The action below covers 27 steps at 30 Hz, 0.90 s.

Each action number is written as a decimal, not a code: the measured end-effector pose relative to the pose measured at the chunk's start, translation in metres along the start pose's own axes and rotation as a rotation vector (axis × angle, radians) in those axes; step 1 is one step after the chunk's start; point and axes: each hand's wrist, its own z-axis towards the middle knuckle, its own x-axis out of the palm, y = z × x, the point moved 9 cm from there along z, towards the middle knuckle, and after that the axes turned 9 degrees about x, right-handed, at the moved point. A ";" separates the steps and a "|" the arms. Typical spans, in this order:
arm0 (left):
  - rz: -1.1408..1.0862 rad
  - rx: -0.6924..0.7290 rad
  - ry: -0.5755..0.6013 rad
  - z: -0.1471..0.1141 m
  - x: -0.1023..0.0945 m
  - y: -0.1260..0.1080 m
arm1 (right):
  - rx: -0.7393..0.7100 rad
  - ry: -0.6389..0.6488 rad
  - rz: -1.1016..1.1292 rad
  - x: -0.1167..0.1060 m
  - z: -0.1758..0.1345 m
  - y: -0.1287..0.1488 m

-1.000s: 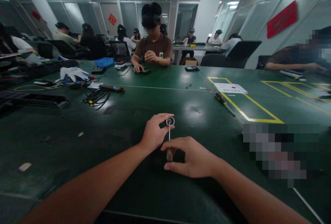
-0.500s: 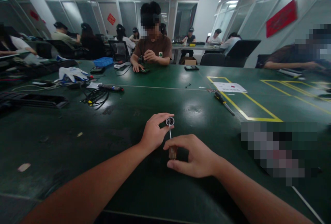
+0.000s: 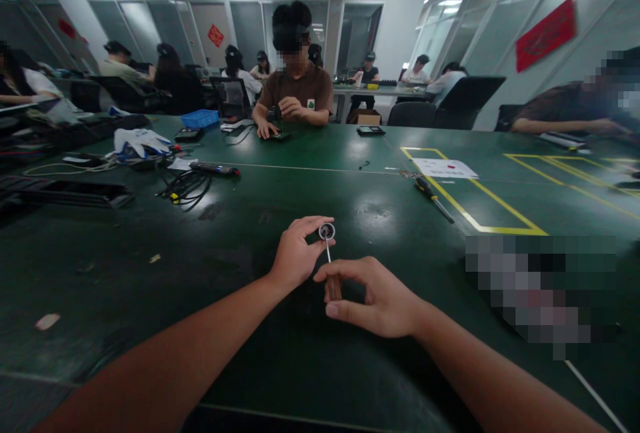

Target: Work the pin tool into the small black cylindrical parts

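Observation:
Near the middle of the view, my left hand point(image 3: 296, 253) is closed around a small round part with a silvery rim point(image 3: 327, 230), its dark hollow end facing me. My right hand point(image 3: 375, 300) holds a screwdriver by its brown handle point(image 3: 335, 288), between the thumb below and the fingers above. The screwdriver's thin metal shaft points away from me, and its tip reaches into the hollow of the round part. What the tip touches inside is too small to make out.
A yellow-and-black screwdriver point(image 3: 434, 198) lies right of centre, by yellow tape lines point(image 3: 510, 230) and a white sheet point(image 3: 444, 168). At left are black cables point(image 3: 186, 188), white gloves point(image 3: 141, 142) and a blue basket point(image 3: 200, 118). A blurred-out object point(image 3: 530, 293) lies at right. A person point(image 3: 295, 86) works opposite.
The screwdriver's handle has turned a little in my right hand, and my right thumb and fingers have shifted slightly. Both hands and the round part sit marginally higher in view.

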 end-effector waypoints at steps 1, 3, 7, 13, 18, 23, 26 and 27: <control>-0.002 -0.002 -0.006 0.001 -0.001 0.000 | 0.009 0.018 -0.008 0.003 0.001 -0.001; 0.004 0.006 -0.006 0.001 -0.001 -0.001 | 0.021 0.047 -0.021 0.009 0.002 -0.002; 0.007 0.021 0.003 0.001 0.000 -0.003 | 0.057 0.063 -0.112 0.015 0.005 -0.006; 0.039 0.049 0.002 0.000 0.000 -0.004 | 0.013 0.009 -0.229 0.010 0.004 -0.001; 0.060 0.049 -0.005 0.000 -0.001 -0.004 | -0.021 -0.005 -0.160 0.006 0.001 0.007; 0.061 0.049 0.005 0.000 -0.001 -0.005 | -0.023 -0.013 -0.120 0.003 0.001 0.007; 0.053 0.055 0.000 0.000 -0.001 -0.005 | -0.020 -0.012 -0.103 0.003 0.000 0.006; 0.052 0.056 -0.002 0.000 -0.001 -0.005 | -0.020 -0.013 -0.097 0.003 0.000 0.006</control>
